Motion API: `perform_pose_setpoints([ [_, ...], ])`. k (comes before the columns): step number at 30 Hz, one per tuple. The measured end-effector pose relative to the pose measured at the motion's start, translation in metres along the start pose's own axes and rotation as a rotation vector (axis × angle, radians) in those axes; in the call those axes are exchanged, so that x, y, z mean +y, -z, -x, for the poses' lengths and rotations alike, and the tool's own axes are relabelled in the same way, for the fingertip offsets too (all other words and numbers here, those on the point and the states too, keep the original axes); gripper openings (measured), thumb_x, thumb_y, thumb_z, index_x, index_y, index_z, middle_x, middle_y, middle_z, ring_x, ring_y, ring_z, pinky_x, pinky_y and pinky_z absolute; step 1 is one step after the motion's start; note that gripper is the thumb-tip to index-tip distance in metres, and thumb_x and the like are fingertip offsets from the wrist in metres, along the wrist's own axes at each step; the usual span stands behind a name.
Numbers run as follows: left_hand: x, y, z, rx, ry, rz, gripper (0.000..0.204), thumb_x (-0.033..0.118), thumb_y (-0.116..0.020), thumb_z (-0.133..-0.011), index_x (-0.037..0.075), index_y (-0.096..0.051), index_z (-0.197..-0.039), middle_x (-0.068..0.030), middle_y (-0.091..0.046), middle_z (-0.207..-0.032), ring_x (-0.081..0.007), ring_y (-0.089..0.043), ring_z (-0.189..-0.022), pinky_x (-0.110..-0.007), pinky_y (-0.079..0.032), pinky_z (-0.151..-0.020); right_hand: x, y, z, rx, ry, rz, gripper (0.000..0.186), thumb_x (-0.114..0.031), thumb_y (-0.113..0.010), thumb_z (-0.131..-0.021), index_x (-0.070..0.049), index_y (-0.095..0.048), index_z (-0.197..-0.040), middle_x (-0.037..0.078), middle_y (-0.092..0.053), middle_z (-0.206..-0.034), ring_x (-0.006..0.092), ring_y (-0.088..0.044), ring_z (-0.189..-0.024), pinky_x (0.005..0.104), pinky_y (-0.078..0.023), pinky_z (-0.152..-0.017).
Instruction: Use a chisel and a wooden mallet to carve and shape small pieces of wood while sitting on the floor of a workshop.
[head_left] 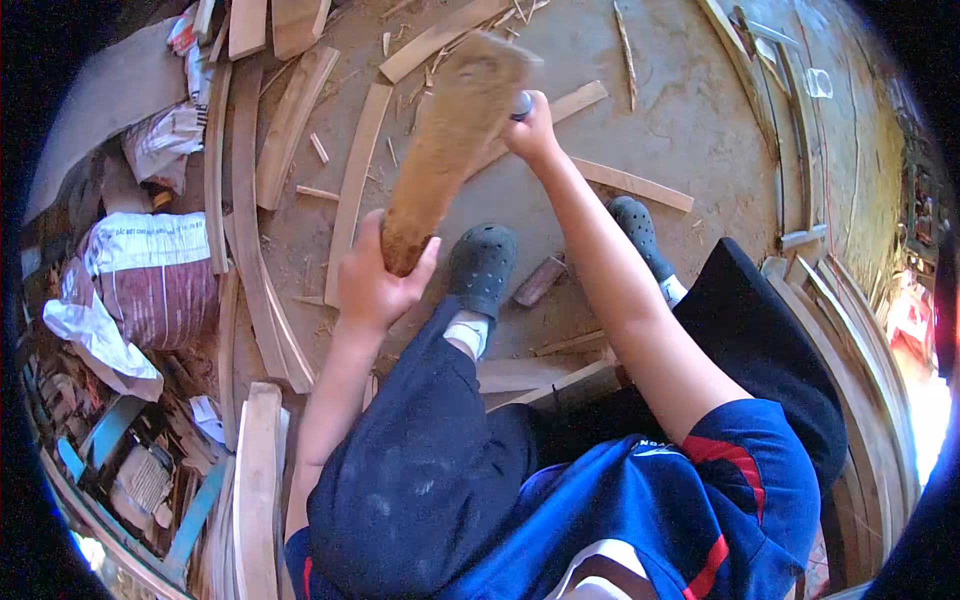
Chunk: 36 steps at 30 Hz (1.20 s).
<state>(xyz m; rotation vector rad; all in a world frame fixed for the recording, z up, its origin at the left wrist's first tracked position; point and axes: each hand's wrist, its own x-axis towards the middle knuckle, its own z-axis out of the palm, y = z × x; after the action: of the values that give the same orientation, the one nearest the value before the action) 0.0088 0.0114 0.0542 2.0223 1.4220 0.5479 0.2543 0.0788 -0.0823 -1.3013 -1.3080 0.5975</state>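
Observation:
A short, rough yellow-brown board (450,140) is held upright at a slant in front of me, slightly blurred near its top. My left hand (385,275) grips its lower end, thumb along the right edge. My right hand (530,130) is closed on a grey cylindrical handle (520,105) beside the board's upper part; the rest of that tool is hidden behind the board. Below are my dark clogs (482,262) and a small weathered block (540,280) on the dusty floor.
Loose wooden strips (350,200) and splinters lie around my feet. Printed sacks (150,280) and teal metal pieces (195,520) are at left. Stacked curved planks (855,380) stand close at right. Long strips (795,140) lie along the upper right.

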Motion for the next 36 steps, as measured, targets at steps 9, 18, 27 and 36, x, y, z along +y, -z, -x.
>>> perform_pose_setpoints([
  [9,-0.058,-0.044,0.039,-0.382,0.331,-0.268,0.047,0.038,-0.066,-0.078,0.003,-0.050,-0.106,-0.0272,-0.062,-0.079,-0.0435,-0.062,-0.076,-0.049,-0.050,-0.064,-0.020,0.049,-0.012,0.504,-0.120,-0.492,0.018,-0.008,-0.061,-0.074,0.000,-0.055,-0.060,0.002,-0.055,-0.059,0.0098,-0.049,-0.057,0.0262,-0.040,-0.054],
  [18,-0.058,-0.063,0.056,-0.500,0.569,-0.282,0.048,0.043,-0.065,-0.078,0.007,-0.047,-0.104,-0.0260,-0.063,-0.091,-0.0422,-0.060,-0.091,-0.048,-0.048,-0.076,-0.040,0.033,-0.015,0.010,-0.052,0.027,0.012,-0.011,-0.072,-0.071,-0.003,-0.065,-0.076,0.007,-0.067,-0.073,0.0180,-0.065,-0.067,0.0317,-0.049,-0.060],
  [27,-0.062,-0.066,0.058,-0.465,0.524,-0.207,0.053,0.041,-0.065,-0.077,0.007,-0.047,-0.113,-0.0278,-0.063,-0.084,-0.0437,-0.062,-0.084,-0.049,-0.049,-0.072,0.034,0.031,-0.009,-0.689,-0.352,0.942,0.024,-0.022,-0.067,-0.074,-0.019,-0.069,-0.097,0.010,-0.066,-0.094,0.0296,-0.064,-0.087,0.0404,-0.052,-0.077],
  [36,-0.057,-0.070,0.056,-0.454,0.545,-0.217,0.059,0.043,-0.066,-0.076,0.007,-0.046,-0.119,-0.0288,-0.063,-0.089,-0.0431,-0.061,-0.089,-0.048,-0.049,-0.077,0.074,0.044,-0.019,-0.717,-0.149,0.707,0.029,-0.025,-0.071,-0.071,-0.017,-0.067,-0.098,0.010,-0.062,-0.099,0.0330,-0.061,-0.092,0.0416,-0.051,-0.079],
])
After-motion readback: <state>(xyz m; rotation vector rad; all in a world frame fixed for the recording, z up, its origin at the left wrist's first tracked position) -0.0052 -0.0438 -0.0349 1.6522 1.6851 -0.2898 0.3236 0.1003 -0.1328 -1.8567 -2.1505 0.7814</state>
